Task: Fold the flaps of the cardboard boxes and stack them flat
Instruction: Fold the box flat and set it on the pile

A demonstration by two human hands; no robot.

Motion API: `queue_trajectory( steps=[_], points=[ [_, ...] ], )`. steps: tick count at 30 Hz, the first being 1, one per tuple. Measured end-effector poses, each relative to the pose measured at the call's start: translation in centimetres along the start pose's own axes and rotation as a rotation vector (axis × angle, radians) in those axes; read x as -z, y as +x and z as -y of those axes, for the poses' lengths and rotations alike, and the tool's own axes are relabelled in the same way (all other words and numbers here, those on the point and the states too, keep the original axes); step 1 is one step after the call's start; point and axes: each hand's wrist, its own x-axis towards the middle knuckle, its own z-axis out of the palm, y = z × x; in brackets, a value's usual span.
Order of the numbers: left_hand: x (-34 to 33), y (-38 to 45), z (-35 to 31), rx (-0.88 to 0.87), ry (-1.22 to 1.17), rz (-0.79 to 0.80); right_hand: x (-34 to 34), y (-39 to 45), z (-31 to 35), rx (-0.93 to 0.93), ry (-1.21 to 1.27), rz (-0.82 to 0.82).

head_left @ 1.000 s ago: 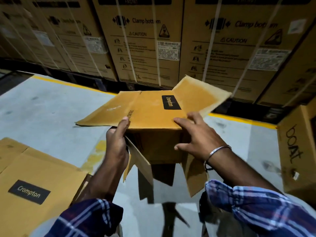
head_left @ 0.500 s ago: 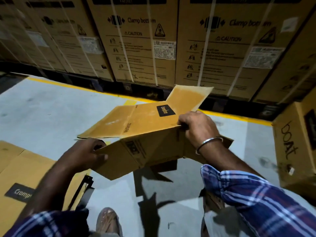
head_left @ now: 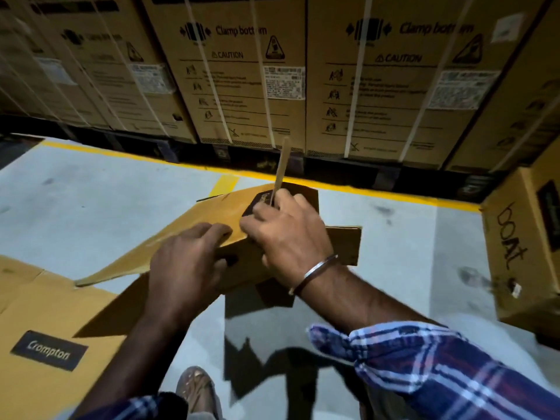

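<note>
I hold a tan Crompton cardboard box [head_left: 194, 234] in the air above the grey floor, tilted and partly collapsed. My left hand [head_left: 185, 268] lies over its near edge with the fingers curled onto the top panel. My right hand [head_left: 285, 234] grips the box near its black label, and one flap [head_left: 280, 171] stands up edge-on from between its fingers. Another brown flap [head_left: 345, 244] sticks out to the right behind my right wrist. A flattened Crompton box [head_left: 39, 322] lies on the floor at the lower left.
A wall of tall strapped cartons [head_left: 242, 71] on pallets runs across the back behind a yellow floor line [head_left: 394, 190]. A carton marked "boat" [head_left: 515, 250] stands at the right. My foot [head_left: 195, 386] is on the floor below the box.
The box has tilted and come closer to flat. My left hand moved from under its left corner up onto the top edge. My right hand shifted onto the label, and the far flap now stands upright.
</note>
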Motion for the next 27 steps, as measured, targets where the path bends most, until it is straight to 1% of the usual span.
queue_trajectory(
  steps=[3, 6, 9, 12, 13, 14, 17, 18, 20, 23, 24, 25, 26, 27],
  points=[
    [0.0, 0.0, 0.0, -0.012, -0.046, -0.064, 0.5, -0.5, 0.0, -0.042, -0.020, 0.049],
    [0.6, -0.1, -0.2, -0.042, -0.013, -0.153, 2.4, -1.2, -0.9, -0.115, -0.080, 0.025],
    [1.9, -0.5, 0.0, 0.032, 0.056, -0.238, 5.7, -2.3, -2.5, -0.213, -0.142, -0.040],
    [2.7, -1.0, 1.0, 0.107, 0.029, -0.307, 8.5, -3.2, -5.1, -0.340, -0.153, -0.068],
    [2.6, -1.2, 1.1, 0.110, 0.026, -0.319, 8.7, -3.3, -5.8, -0.362, -0.136, -0.045],
    [2.4, -1.3, 1.1, 0.105, 0.037, -0.321, 8.7, -3.3, -6.3, -0.361, -0.104, 0.012],
    [1.7, -1.3, 0.4, 0.060, 0.054, -0.332, 7.4, -3.3, -7.0, -0.337, 0.066, 0.244],
    [1.5, -1.2, 0.2, 0.049, 0.050, -0.343, 7.1, -3.3, -7.2, -0.358, 0.132, 0.276],
    [1.3, -1.2, -0.2, 0.042, 0.045, -0.360, 7.2, -3.4, -7.6, -0.391, 0.203, 0.286],
    [1.3, -1.2, -0.6, 0.038, 0.046, -0.371, 7.4, -3.6, -7.8, -0.400, 0.156, 0.345],
    [1.3, -1.2, -0.6, 0.035, 0.048, -0.376, 7.7, -3.7, -7.6, -0.373, 0.119, 0.308],
    [1.3, -1.2, -0.5, 0.036, 0.050, -0.378, 7.9, -3.9, -7.4, -0.314, 0.082, 0.195],
    [1.3, -1.2, -0.4, 0.044, 0.049, -0.377, 8.3, -4.2, -6.7, -0.247, 0.067, 0.022],
    [1.3, -1.1, -0.4, 0.056, 0.049, -0.373, 8.9, -4.5, -5.5, -0.188, 0.103, -0.162]
  ],
)
